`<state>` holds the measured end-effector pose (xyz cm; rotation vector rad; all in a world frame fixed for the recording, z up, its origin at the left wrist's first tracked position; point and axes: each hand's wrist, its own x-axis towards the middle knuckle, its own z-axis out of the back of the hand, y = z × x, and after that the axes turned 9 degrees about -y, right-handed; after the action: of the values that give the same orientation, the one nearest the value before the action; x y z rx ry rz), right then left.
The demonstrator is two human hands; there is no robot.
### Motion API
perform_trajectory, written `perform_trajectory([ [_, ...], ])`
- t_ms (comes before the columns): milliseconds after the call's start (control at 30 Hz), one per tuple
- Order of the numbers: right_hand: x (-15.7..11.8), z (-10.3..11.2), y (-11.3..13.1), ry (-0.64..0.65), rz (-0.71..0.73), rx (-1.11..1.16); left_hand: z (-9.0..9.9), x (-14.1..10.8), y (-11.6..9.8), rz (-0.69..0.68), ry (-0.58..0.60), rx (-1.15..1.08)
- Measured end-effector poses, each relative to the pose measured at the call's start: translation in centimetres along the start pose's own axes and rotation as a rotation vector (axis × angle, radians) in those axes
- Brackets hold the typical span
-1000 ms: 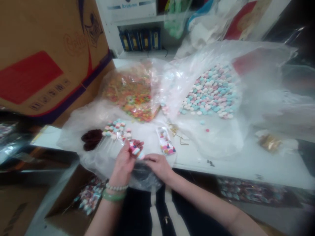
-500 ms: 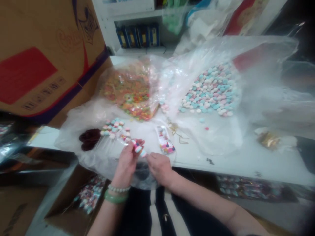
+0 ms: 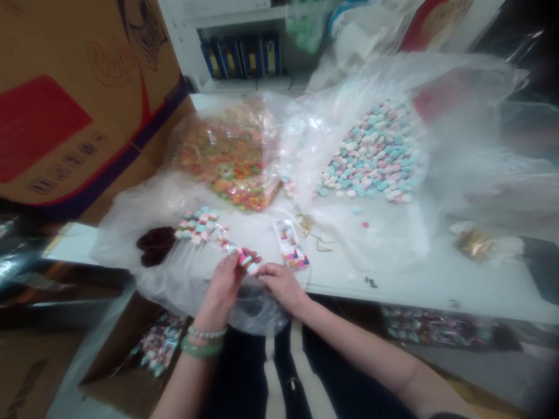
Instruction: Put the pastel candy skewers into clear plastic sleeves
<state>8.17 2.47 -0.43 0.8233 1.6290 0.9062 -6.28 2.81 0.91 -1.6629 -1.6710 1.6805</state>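
Note:
A small clear packet of pink, white and blue candies (image 3: 248,262) is in my left hand (image 3: 227,278), its fingers wrapped round it. My right hand (image 3: 280,284) is closed at the packet's lower right end; the fingertips touch that end. To the right of the packet lies a printed card (image 3: 292,244) on the white table (image 3: 340,278). Gold twist ties (image 3: 321,241) are scattered beside the card. Left of my hands, a pile of pastel candies (image 3: 198,226) rests on clear plastic, next to a dark red bundle (image 3: 156,245).
Behind are a bag of orange and green candies (image 3: 236,163) and a large open bag of pastel candies (image 3: 375,154). A big cardboard box (image 3: 87,105) stands at the left. Below the table edge, an open box (image 3: 109,349) holds packets. Gold ties (image 3: 475,241) lie at right.
My right hand has turned slightly, and its fingers now reach further left against the packet. The packet lies flatter in my left hand. The whole view has shifted a little.

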Motion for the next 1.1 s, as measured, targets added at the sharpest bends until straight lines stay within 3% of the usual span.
perform_trajectory([
  [133, -0.1, -0.7, -0.2, 0.032, -0.121, 0.182, -0.3, -0.2, 0.7, 0.072, -0.03, -0.052],
  [300, 0.0, -0.6, -0.2, 0.03, -0.056, 0.145, 0.2, 0.3, 0.4, 0.19, -0.038, -0.123],
  [467, 0.2, -0.3, -0.5, -0.006, -0.022, 0.018, 0.7, 0.6, -0.3, 0.107, -0.022, -0.192],
  [733, 0.7, 0.5, -0.5, -0.01, 0.161, -0.231, -0.3, 0.3, 1.1, 0.048, -0.086, -0.139],
  [867, 0.5, 1.2, 0.0, 0.052, 0.008, -0.241, -0.6, 0.1, 0.8, 0.136, -0.125, -0.149],
  [967, 0.3, 1.4, 0.3, 0.075, -0.139, -0.083, -0.5, -0.2, 0.6, 0.207, -0.096, -0.161],
  [1100, 0.1, 0.9, -0.2, 0.191, -0.252, 0.211, -0.4, -0.9, 0.8, 0.199, -0.04, -0.184],
])
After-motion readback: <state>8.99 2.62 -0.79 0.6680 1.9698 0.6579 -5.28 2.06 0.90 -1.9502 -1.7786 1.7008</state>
